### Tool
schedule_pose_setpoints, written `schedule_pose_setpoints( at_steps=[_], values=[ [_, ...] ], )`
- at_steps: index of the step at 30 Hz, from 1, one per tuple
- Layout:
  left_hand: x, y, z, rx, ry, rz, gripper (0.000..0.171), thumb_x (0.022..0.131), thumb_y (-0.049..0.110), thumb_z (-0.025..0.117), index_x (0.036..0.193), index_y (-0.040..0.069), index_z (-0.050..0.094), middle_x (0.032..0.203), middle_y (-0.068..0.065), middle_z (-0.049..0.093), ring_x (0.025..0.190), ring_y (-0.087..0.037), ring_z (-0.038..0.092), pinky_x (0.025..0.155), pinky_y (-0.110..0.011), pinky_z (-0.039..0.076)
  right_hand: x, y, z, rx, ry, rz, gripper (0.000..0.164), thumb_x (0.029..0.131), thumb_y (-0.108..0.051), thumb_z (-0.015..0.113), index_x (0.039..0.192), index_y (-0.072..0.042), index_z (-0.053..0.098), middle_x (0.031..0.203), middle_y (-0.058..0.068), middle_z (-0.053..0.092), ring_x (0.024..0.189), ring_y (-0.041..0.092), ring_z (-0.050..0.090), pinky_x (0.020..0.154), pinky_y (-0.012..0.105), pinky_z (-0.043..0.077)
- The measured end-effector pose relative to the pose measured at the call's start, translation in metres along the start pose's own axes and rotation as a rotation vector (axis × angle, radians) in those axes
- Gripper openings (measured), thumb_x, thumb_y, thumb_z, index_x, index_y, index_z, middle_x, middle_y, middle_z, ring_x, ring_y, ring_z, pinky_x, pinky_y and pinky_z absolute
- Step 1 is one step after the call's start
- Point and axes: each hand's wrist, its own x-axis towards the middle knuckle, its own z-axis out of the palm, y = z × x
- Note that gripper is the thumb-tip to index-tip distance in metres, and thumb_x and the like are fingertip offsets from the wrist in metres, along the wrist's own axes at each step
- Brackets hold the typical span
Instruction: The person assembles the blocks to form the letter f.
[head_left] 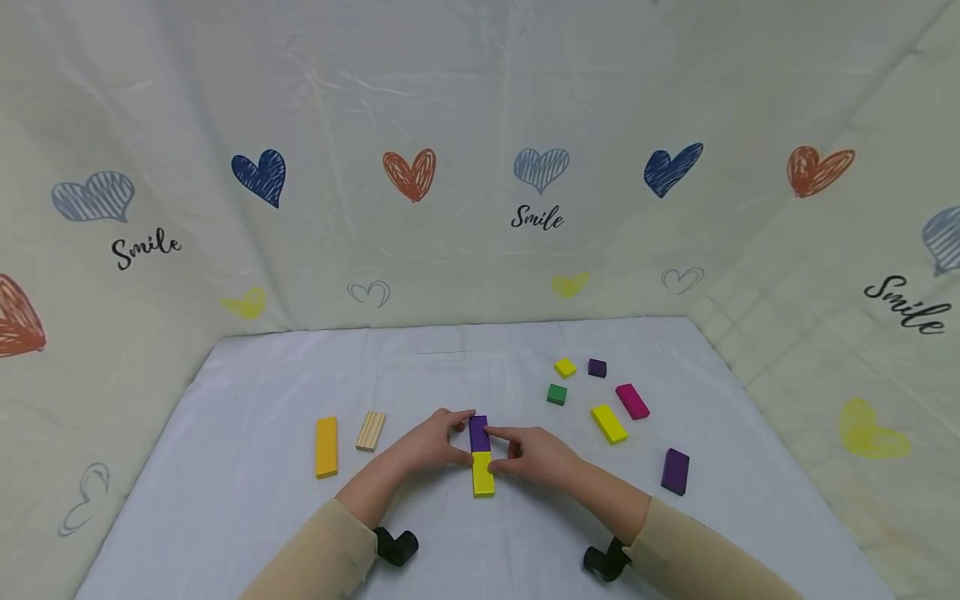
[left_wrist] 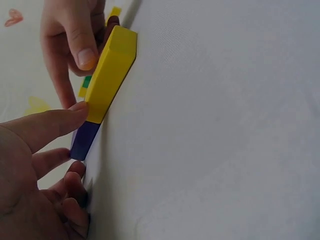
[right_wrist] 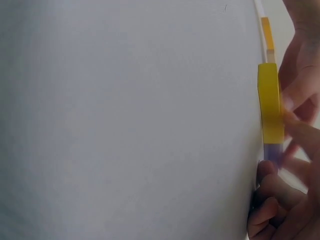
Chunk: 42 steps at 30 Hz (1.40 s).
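A: Sleeves nearest, beige. Landmark?

B: Near yellow block, on the tabletop between both hands. Purple block butts its far end.

A: Grip?

B: Left hand, left of landmark: thumb and forefinger well parted, tips touching the pair's side. Right hand mirrors it from the right. Neither wraps round.

A: Progress?

B: One join made, I judge; perhaps some truing left. Apart, seemingly unused: orange block and wooden piece left of landmark, six blocks right of it.
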Motion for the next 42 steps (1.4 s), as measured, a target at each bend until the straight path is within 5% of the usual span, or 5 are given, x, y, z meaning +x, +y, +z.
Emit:
schedule_pose_setpoints(
  at_steps=[26, 35, 42],
  values=[
    [-0.005, 0.0, -0.002, -0.001, 0.026, 0.003, 0.074, 0.083, 0.032, 0.08, 0.149, 0.022, 0.047, 0.124, -0.006, 0.055, 0.108, -0.022, 0.054, 0.101, -0.046, 0.046, 0.005, 0.002, 0.001, 0.006, -0.003, -0.008, 0.063, 0.084, -0.044, 0.077, 0.142, -0.03, 0.057, 0.072, -0.006, 0.055, 0.066, 0.012, 0.048, 0.056, 0.022, 0.039],
    [-0.018, -0.003, -0.017, -0.058, 0.107, 0.018, 0.071, 0.087, 0.033, 0.077, 0.15, 0.023, 0.045, 0.124, -0.005, 0.055, 0.094, -0.019, 0.052, 0.078, -0.032, 0.051, 0.004, 0.001, 0.0, 0.02, -0.016, 0.022, 0.062, 0.084, -0.044, 0.077, 0.141, -0.032, 0.057, 0.073, -0.005, 0.054, 0.067, 0.012, 0.048, 0.057, 0.023, 0.037],
    [-0.031, -0.009, -0.033, -0.095, 0.154, -0.016, 0.068, 0.089, 0.03, 0.076, 0.149, 0.023, 0.046, 0.126, -0.006, 0.056, 0.093, -0.02, 0.052, 0.074, -0.031, 0.051, 0.003, 0.001, 0.0, 0.019, -0.016, 0.022, 0.062, 0.084, -0.043, 0.077, 0.141, -0.032, 0.057, 0.075, -0.005, 0.055, 0.069, 0.012, 0.049, 0.058, 0.023, 0.039]
  ],
)
